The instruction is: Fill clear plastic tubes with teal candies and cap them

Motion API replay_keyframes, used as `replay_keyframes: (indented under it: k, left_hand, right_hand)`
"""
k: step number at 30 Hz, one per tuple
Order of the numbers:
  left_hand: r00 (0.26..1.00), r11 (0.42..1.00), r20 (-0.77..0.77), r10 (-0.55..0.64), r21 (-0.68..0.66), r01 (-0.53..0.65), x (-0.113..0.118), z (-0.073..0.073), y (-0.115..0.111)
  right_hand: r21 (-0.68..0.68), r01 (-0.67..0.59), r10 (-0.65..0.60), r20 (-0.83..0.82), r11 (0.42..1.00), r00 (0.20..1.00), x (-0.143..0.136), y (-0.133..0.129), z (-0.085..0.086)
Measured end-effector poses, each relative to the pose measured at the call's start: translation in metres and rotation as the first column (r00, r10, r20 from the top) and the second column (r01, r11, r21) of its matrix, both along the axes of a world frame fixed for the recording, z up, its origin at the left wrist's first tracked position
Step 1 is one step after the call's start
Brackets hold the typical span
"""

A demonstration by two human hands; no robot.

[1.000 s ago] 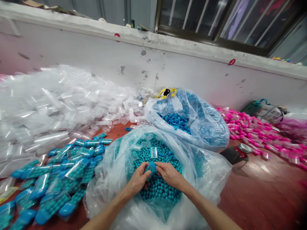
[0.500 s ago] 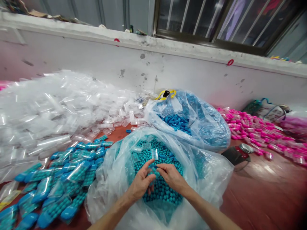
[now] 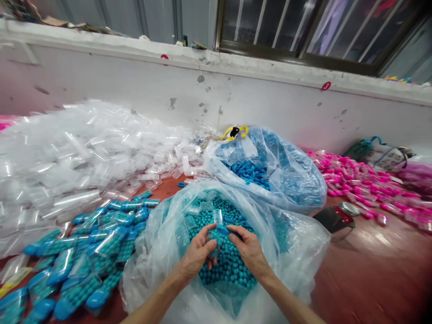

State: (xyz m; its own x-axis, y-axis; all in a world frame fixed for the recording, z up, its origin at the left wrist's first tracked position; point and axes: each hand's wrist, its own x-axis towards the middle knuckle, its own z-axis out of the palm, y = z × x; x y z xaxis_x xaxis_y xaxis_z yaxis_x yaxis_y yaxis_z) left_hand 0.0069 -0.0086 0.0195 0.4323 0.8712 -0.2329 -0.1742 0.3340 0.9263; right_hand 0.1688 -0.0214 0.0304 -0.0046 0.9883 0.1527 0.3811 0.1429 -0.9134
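Close in, two forearms reach forward over an open bag, with both hands grasping. The left hand (image 3: 199, 252) curls around a clear container (image 3: 213, 240), partly hidden by the fingers; because beads show behind it too, I cannot tell how full it is. The right hand (image 3: 249, 249) pinches the end of a blue cap (image 3: 222, 230), which lies between the two sets of fingertips, at the top of the container; whether it is seated cannot be made out. Directly beneath are turquoise beads (image 3: 229, 267) in a translucent plastic bag (image 3: 148, 270), with a loose clear sleeve (image 3: 218, 217) lying on top of them.

Left of the bag, capped packs (image 3: 70, 265) full of beads lie heaped on the red surface (image 3: 371, 270). Off to the right sits a dark object (image 3: 329, 220) with a round silver top. Just beyond the bead bag, a second bag (image 3: 293, 180) holds blue pieces (image 3: 248, 173). Behind the packs rises a big pile of clear sleeves (image 3: 84, 148); farther right spreads a pink heap (image 3: 354, 180). A scuffed white wall (image 3: 263, 108) backs everything, below a barred window (image 3: 266, 27).
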Motion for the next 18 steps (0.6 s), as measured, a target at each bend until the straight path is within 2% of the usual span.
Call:
replay_keyframes:
  k: [2,5,8,12,18]
  left_hand:
    - [1.000,1.000,0.012,-0.016,-0.002,0.016,0.000,-0.002,0.000]
    - [0.999,1.000,0.032,-0.025,-0.010,0.025,0.000,-0.003,-0.001]
    - [0.999,1.000,0.027,-0.024,-0.018,0.025,0.001,-0.001,-0.004]
    - [0.999,0.999,0.033,-0.033,-0.012,0.033,0.002,0.003,-0.008]
    - [0.995,0.998,0.103,0.012,-0.063,-0.006,0.001,0.001,-0.010]
  right_hand:
    - [0.117,-0.037,0.026,0.093,0.992,0.995,-0.001,-0.004,0.001]
    - [0.295,-0.101,0.024,0.254,0.950,0.967,-0.002,-0.009,0.002]
    - [0.375,-0.148,-0.006,0.378,0.915,0.926,-0.002,-0.010,0.002]
    - [0.370,-0.177,-0.002,0.435,0.912,0.900,-0.003,-0.011,0.006]
    - [0.242,-0.192,0.102,0.338,0.951,0.935,0.000,-0.010,0.010]
